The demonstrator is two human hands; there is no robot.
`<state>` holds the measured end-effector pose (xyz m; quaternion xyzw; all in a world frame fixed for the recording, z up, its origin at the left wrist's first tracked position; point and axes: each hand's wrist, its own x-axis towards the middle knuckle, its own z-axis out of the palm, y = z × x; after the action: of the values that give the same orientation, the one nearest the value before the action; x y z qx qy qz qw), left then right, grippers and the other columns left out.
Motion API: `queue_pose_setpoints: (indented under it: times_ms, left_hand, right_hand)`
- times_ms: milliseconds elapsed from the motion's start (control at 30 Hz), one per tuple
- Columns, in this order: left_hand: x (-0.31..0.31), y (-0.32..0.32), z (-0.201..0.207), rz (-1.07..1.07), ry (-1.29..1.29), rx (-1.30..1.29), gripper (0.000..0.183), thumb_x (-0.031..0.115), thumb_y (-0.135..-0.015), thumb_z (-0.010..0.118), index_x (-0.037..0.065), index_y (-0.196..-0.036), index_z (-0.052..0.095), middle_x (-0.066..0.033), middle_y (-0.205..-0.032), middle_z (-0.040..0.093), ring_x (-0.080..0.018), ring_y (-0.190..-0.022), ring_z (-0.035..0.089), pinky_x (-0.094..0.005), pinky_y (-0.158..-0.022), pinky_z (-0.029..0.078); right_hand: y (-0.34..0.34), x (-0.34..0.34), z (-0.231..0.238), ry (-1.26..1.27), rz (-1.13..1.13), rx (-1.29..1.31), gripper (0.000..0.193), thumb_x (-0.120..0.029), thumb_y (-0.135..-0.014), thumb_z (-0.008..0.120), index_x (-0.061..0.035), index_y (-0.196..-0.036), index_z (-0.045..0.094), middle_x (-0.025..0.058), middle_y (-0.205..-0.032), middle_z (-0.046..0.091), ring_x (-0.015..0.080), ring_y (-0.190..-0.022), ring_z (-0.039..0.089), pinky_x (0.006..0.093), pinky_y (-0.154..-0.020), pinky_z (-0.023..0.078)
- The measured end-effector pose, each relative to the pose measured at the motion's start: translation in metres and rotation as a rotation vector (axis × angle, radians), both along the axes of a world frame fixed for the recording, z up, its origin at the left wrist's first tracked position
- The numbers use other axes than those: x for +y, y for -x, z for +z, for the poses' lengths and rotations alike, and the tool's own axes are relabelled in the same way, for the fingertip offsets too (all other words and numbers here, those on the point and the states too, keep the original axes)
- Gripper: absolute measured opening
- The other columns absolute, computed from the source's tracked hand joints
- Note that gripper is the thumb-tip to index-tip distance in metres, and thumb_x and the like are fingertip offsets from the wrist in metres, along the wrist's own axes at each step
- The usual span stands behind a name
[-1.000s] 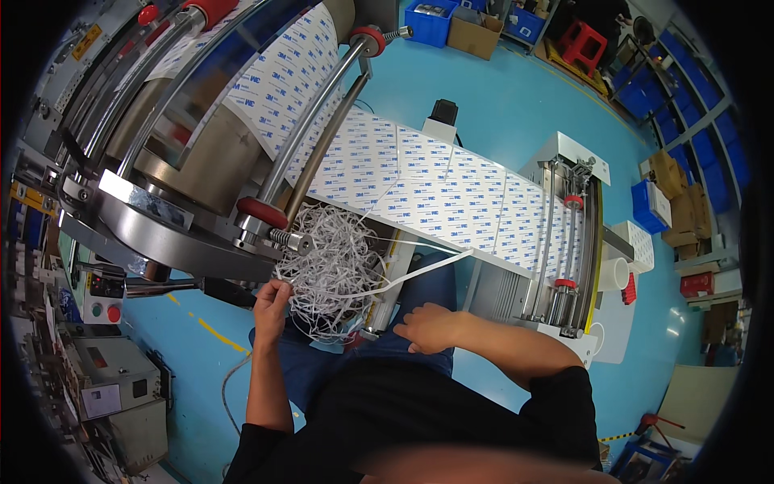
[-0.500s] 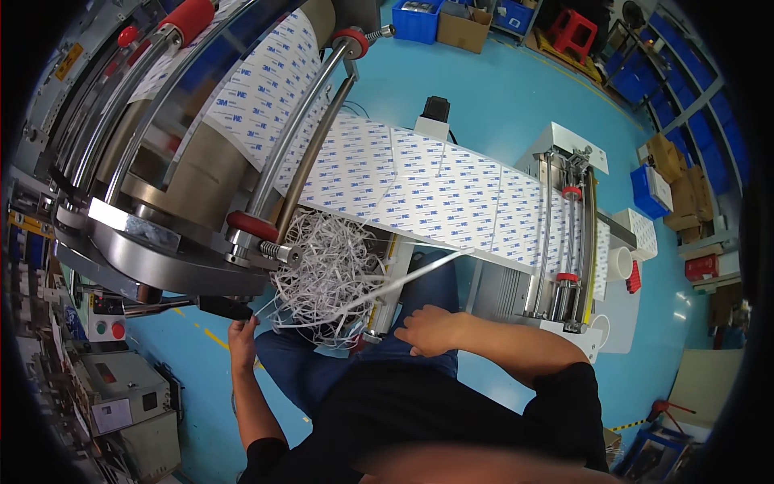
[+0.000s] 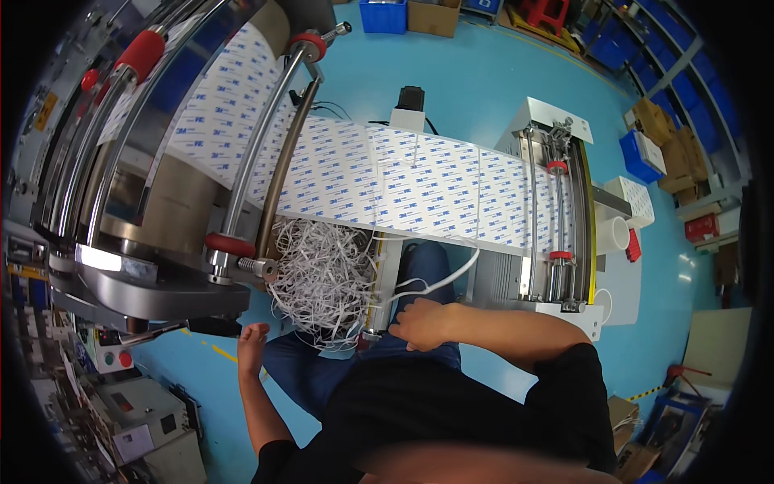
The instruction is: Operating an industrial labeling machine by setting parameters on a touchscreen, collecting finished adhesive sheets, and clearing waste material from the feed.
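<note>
My left hand (image 3: 253,343) is beside the end of a black handle (image 3: 214,327) on the machine at left. Its fingers are loosely bent and apart from the handle. Over my thigh lies my right hand (image 3: 419,324), its fingers curled under; whatever they hold, if anything, is hidden. Just above it a thin white strip (image 3: 451,280) droops in a loop from the edge of the printed web (image 3: 411,189). A tangled heap of white strips (image 3: 322,278) sits below the web, between my hands.
Metal rollers (image 3: 270,145) with red collars carry the web on the left. A second roller unit (image 3: 556,218) stands to the right. Beyond are a black motor (image 3: 410,98), a blue bin (image 3: 383,16), cardboard boxes (image 3: 653,121) and a white roll (image 3: 614,234).
My left hand has come away from the black handle's end. The white strip has slackened from a nearly straight line into a drooping loop. My right hand stays nearly in place; the view has shifted.
</note>
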<state>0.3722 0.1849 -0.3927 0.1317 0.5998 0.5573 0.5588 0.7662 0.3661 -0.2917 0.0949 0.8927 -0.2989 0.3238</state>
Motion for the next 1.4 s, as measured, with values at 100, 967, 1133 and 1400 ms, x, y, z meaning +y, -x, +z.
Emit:
queue_pose_setpoints:
  times_ms: [100, 967, 1133, 1400]
  left_hand:
    - [0.036, -0.027, 0.016, -0.255, 0.091, 0.729, 0.02, 0.021, -0.092, 0.056, 0.003, -0.093, 0.063, -0.0072, -0.096, 0.064, -0.0163, -0.09, 0.058, -0.0283, -0.084, 0.043]
    - [0.145, -0.146, 0.079, -0.32, -0.282, 0.942, 0.026, 0.022, -0.092, 0.053, -0.001, -0.085, 0.063, -0.0047, -0.064, 0.056, -0.0083, -0.061, 0.047, -0.0274, -0.058, 0.041]
    - [0.104, -0.112, 0.064, -0.12, -0.194, 0.813, 0.028, 0.021, -0.095, 0.05, -0.001, -0.085, 0.065, -0.0034, -0.076, 0.062, -0.0096, -0.073, 0.054, -0.0243, -0.068, 0.042]
    - [0.081, -0.091, 0.056, -0.079, -0.142, 0.733, 0.024, 0.019, -0.094, 0.053, -0.001, -0.087, 0.064, -0.0018, -0.078, 0.061, -0.0077, -0.074, 0.052, -0.023, -0.068, 0.042]
  right_hand:
    - [-0.003, 0.003, 0.002, 0.005, 0.016, 0.003, 0.044, -0.035, -0.086, 0.06, -0.0045, -0.116, 0.053, 0.0141, -0.107, 0.059, 0.0316, -0.104, 0.056, 0.0425, -0.086, 0.044]
    - [-0.012, -0.015, 0.0, -0.038, -0.008, 0.137, 0.041, -0.03, -0.082, 0.064, -0.0045, -0.113, 0.057, 0.0147, -0.099, 0.065, 0.0328, -0.098, 0.061, 0.043, -0.082, 0.047]
    - [-0.007, -0.015, 0.004, -0.027, 0.03, 0.079, 0.042, -0.033, -0.085, 0.062, -0.0051, -0.115, 0.054, 0.0146, -0.103, 0.062, 0.0317, -0.101, 0.059, 0.0425, -0.082, 0.046]
    - [0.006, -0.018, 0.008, -0.034, 0.061, 0.085, 0.043, -0.035, -0.086, 0.06, -0.006, -0.117, 0.052, 0.0142, -0.106, 0.059, 0.0311, -0.101, 0.057, 0.0418, -0.083, 0.045]
